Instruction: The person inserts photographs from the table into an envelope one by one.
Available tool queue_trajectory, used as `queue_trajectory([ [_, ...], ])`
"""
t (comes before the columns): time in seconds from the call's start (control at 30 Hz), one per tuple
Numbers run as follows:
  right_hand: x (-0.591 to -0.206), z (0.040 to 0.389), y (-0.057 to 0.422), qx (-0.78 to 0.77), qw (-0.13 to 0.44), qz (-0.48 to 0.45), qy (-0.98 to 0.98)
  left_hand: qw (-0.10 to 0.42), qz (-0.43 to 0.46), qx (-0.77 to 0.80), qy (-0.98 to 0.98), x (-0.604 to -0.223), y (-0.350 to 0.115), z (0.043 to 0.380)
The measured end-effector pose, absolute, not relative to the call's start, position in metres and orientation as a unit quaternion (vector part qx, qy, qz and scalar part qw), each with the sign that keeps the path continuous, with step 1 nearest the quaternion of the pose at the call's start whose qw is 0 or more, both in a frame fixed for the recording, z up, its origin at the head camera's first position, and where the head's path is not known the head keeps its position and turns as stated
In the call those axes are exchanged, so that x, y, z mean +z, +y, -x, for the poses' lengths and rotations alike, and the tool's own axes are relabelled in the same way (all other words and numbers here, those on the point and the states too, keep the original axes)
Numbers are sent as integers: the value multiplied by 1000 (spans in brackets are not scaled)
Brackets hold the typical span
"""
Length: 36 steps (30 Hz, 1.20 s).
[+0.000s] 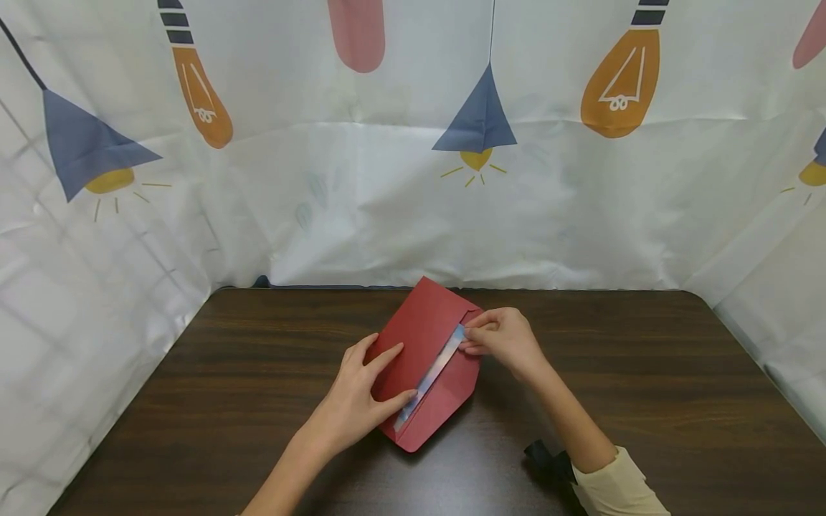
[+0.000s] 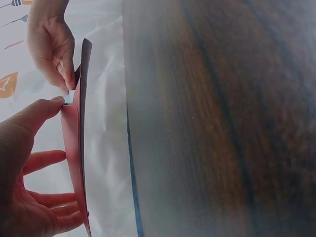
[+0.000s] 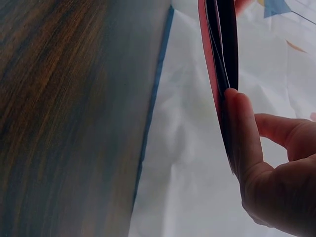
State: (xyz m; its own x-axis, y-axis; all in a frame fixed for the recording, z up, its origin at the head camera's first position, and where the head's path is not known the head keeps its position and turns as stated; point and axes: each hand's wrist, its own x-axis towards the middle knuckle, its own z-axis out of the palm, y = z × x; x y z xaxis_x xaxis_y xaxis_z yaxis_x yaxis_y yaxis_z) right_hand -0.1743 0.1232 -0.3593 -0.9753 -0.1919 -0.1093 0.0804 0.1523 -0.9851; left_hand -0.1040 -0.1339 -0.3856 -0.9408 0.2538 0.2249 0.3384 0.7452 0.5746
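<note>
A red envelope point(image 1: 413, 322) is held slantwise above the dark table, its flap folded open toward the lower right. A long blue-and-white paper slip point(image 1: 431, 376) shows along its mouth, mostly inside. My left hand point(image 1: 353, 401) holds the envelope at its left side, fingers spread over the front and thumb by the mouth, near the slip's lower end. At the mouth's upper end, my right hand point(image 1: 506, 340) pinches the end of the slip. The left wrist view shows the envelope point(image 2: 74, 143) almost edge-on; in the right wrist view, fingertips point(image 3: 242, 106) touch its edge.
The dark wood-grain table point(image 1: 645, 373) spreads around the hands. Behind it hangs a white sheet point(image 1: 361, 208) printed with lamps and bulbs. By the right sleeve point(image 1: 616, 484) is a black object point(image 1: 545, 459), perhaps a strap.
</note>
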Motion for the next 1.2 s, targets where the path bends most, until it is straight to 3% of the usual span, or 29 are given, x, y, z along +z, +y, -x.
queue_trajectory([
  [0.7, -355, 172, 124, -645, 95, 30, 758, 80, 182, -328, -924, -388, -130, 103],
  [1.2, -339, 173, 151, -602, 119, 72, 787, 18, 166, -342, -925, -386, -128, 98],
])
